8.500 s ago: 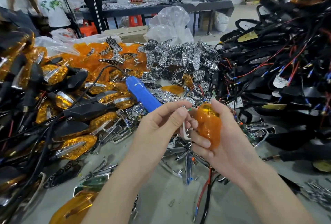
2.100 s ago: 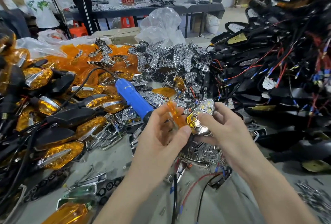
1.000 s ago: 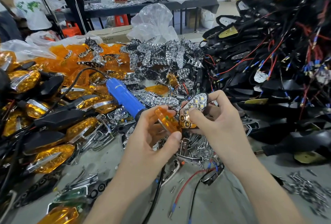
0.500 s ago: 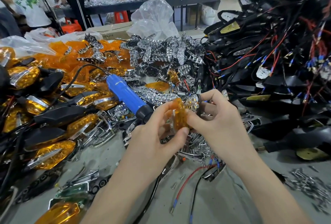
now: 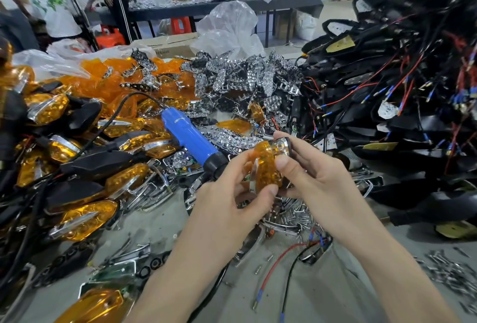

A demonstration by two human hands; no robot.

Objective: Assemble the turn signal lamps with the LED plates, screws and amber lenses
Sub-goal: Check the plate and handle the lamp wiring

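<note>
Your left hand [image 5: 227, 201] pinches the amber lens [image 5: 265, 167] between thumb and fingertips. Your right hand [image 5: 320, 183] curls around the chrome LED plate [image 5: 282, 145], thumb pressed on the lens. The lens sits against the plate, held above the table [image 5: 335, 297], just beside the blue electric screwdriver [image 5: 191, 136].

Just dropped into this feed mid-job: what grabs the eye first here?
Centre frame, the left hand pinches an amber lens against the chrome LED plate gripped by the right hand. A blue screwdriver lies just behind them, between finished amber lamps heaped left and black wired housings piled high right.
</note>
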